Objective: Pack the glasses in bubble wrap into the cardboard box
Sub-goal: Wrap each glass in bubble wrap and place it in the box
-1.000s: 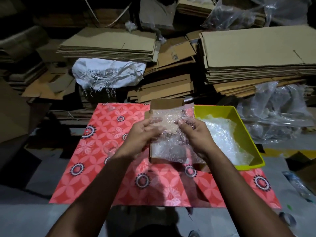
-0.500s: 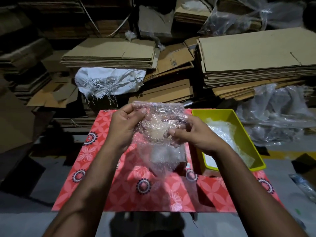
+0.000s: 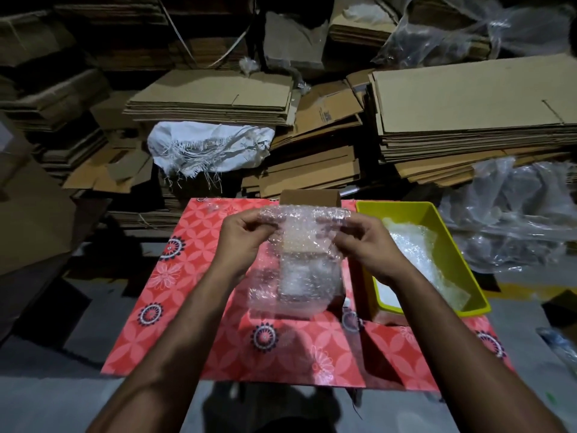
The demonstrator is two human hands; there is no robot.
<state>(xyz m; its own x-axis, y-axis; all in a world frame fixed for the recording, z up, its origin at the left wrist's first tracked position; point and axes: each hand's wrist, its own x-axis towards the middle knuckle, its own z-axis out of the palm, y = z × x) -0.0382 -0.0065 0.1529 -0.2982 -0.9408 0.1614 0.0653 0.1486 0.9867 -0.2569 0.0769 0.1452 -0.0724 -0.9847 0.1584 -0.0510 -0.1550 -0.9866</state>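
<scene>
Head view. Seen: a sheet of bubble wrap [image 3: 301,245] held up above a red patterned mat [image 3: 199,307]. Pinched at the upper left edge by the left hand [image 3: 242,242], fingers curled round the rolled top of the sheet. Pinched at the upper right edge by the right hand [image 3: 363,248], thumb and fingers closed on the plastic. Hanging from both grips, lower part draped in front of the cardboard box [image 3: 309,198], brown flap visible just behind the sheet's top. More bubble wrap showing inside or over the box, lower down; cannot tell whether a glass lies within it. Standing on the mat, just right of the box: a yellow tray [image 3: 449,232] with crumpled clear wrap inside. Behind the mat: stacks of flattened cardboard [image 3: 212,95], a frayed white sack [image 3: 212,145] lying between the piles, clear plastic bags [image 3: 515,214] heaped at the right. Grey floor below and around the mat. Both forearms reaching in from the bottom edge, bare.
</scene>
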